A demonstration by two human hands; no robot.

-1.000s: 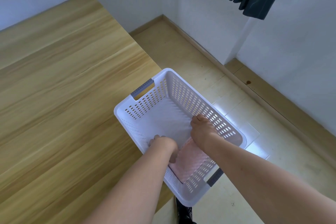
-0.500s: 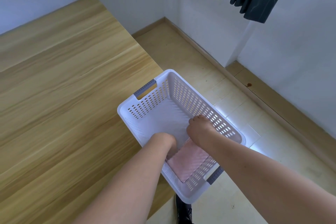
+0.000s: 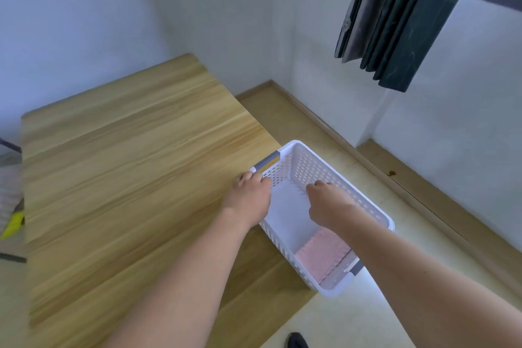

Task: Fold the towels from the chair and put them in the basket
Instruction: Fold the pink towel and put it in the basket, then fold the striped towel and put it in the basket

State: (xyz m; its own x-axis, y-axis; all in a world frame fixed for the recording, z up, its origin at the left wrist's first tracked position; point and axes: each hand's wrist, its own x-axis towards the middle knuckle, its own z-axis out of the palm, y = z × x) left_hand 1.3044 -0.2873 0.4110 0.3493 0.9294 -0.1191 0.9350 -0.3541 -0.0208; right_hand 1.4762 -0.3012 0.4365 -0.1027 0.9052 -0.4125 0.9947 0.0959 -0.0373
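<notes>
A wooden counter [image 3: 127, 178] fills the left and middle of the view, its right edge running down toward the camera. Pale floor [image 3: 353, 319] lies to its right, edged by a wooden skirting along white walls, and a dark curtain [image 3: 395, 17] hangs at the upper right.

A white perforated basket [image 3: 316, 161] sits at the counter's right edge, part of it overhanging the floor. It has a grey handle [image 3: 267, 162] at the far-left end and another at the near end.

Inside, 1 folded pink towel [image 3: 322, 254] lies flat on the basket bottom at the near end, against the near wall.

The left hand [image 3: 248, 198] is over the counter just outside the basket's left wall, near the far handle. Its fingers are curled at the rim, but the view is from behind the knuckles, so I cannot tell whether the grip closes on the rim or merely rests against it.

The right hand [image 3: 327, 203] hovers over the basket's middle with fingers loosely curled downward, holding nothing that shows. Its grip is apart from the towel, which lies nearer the camera and lower, partly under the right forearm.

At the far left edge, a blurred bit of striped fabric and something yellow [image 3: 12, 224] show beside the counter.
</notes>
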